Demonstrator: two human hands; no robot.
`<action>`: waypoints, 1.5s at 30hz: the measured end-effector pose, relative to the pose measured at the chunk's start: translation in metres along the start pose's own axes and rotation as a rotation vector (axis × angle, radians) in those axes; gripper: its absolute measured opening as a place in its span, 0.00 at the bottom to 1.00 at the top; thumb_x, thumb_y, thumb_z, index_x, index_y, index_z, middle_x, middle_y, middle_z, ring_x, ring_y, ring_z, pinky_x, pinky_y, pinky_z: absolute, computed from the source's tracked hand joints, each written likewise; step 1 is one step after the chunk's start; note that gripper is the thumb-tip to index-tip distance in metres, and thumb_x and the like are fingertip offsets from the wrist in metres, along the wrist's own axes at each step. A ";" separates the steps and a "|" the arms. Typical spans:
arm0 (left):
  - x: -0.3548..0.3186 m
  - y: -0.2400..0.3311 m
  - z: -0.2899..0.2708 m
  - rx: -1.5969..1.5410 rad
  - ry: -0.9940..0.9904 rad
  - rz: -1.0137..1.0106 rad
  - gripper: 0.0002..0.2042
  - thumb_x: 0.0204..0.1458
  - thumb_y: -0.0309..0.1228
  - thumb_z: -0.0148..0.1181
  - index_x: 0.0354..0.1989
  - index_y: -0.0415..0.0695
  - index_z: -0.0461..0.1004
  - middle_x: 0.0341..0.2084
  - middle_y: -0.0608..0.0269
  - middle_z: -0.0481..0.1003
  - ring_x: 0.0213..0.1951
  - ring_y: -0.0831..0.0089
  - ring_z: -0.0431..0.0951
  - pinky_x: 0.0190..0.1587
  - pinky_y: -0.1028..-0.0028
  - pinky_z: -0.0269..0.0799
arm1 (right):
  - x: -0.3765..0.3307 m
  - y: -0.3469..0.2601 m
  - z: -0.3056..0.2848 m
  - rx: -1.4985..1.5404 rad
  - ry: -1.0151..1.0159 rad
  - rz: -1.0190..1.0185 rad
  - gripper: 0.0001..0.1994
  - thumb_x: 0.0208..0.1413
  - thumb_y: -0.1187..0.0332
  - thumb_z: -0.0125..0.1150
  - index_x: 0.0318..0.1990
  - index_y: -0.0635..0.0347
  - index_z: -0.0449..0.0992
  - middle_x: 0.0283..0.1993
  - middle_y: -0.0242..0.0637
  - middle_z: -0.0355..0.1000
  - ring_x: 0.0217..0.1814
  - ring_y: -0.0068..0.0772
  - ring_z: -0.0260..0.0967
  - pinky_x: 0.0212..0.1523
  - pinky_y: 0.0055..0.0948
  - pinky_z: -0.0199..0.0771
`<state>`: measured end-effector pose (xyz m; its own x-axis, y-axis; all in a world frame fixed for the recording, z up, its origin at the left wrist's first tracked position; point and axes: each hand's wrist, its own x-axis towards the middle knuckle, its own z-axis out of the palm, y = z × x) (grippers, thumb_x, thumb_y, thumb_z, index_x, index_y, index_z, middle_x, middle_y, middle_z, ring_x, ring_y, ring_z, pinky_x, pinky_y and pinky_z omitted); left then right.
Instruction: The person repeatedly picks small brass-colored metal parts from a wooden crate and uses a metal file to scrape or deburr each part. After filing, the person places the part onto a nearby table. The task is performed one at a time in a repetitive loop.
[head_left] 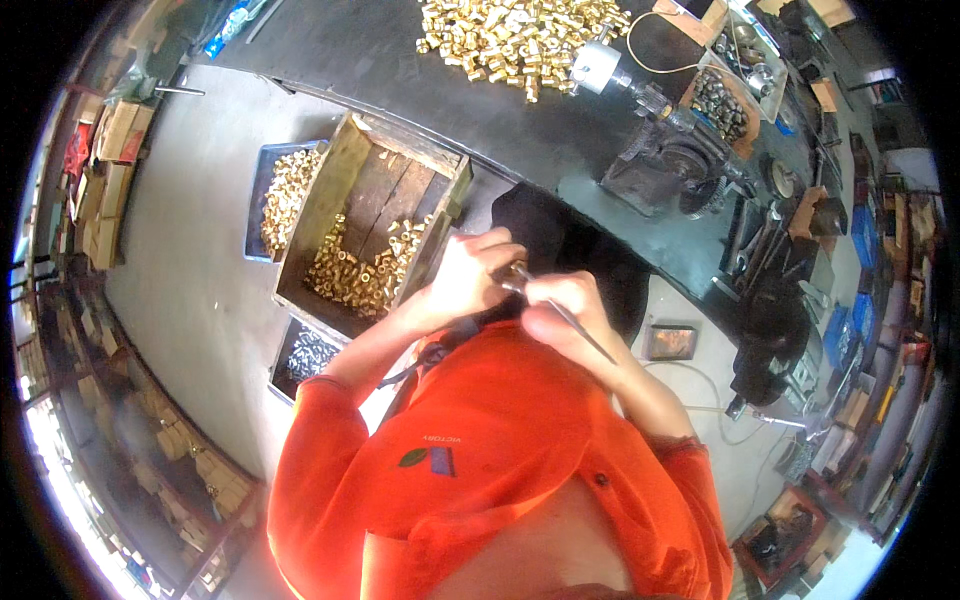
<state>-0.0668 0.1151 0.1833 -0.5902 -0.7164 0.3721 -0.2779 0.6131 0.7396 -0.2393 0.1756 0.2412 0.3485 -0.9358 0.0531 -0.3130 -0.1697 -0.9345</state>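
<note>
In front of my lap, my left hand [472, 272] is closed, its fingertips around a small brass fitting [518, 267] that is mostly hidden. Close beside it, my right hand [565, 303] grips a thin metal hand tool [585, 333]. The tool's shaft sticks out below the fist toward my forearm, and its other end meets the fitting between both hands. Just left of my left hand stands a wooden crate [290, 262] with many brass fittings [362, 277] in its near part.
A dark workbench [400, 80] bears a heap of brass fittings [520, 40] and a machine with a metal chuck [597, 66]. A blue bin [250, 200] of brass parts and a bin of silvery parts [310, 353] flank the crate. Loaded shelves line both sides.
</note>
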 end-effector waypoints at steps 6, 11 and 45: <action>0.004 -0.022 -0.012 0.065 0.013 -0.113 0.08 0.36 0.21 0.62 0.28 0.42 0.76 0.17 0.61 0.68 0.17 0.72 0.67 0.21 0.74 0.61 | -0.014 -0.004 -0.005 -0.089 0.056 -0.183 0.13 0.38 0.71 0.61 0.17 0.60 0.59 0.15 0.40 0.55 0.15 0.44 0.57 0.17 0.37 0.54; 0.009 -0.034 -0.024 -0.097 0.151 -0.424 0.03 0.41 0.23 0.60 0.25 0.39 0.75 0.15 0.69 0.68 0.19 0.85 0.63 0.21 0.80 0.58 | -0.031 -0.031 -0.022 -0.103 0.056 -0.179 0.15 0.38 0.69 0.60 0.15 0.58 0.56 0.14 0.37 0.51 0.14 0.40 0.53 0.16 0.36 0.48; -0.024 -0.136 -0.095 -0.030 0.321 -0.496 0.12 0.46 0.26 0.56 0.39 0.35 0.76 0.27 0.55 0.79 0.25 0.70 0.79 0.30 0.71 0.74 | -0.036 -0.017 -0.002 0.086 0.072 -0.012 0.14 0.36 0.71 0.57 0.14 0.61 0.56 0.13 0.33 0.50 0.14 0.28 0.48 0.17 0.29 0.43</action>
<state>0.0570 0.0173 0.1267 -0.1350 -0.9829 0.1255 -0.4376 0.1728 0.8824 -0.2481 0.2112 0.2553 0.2862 -0.9543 0.0867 -0.2312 -0.1565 -0.9602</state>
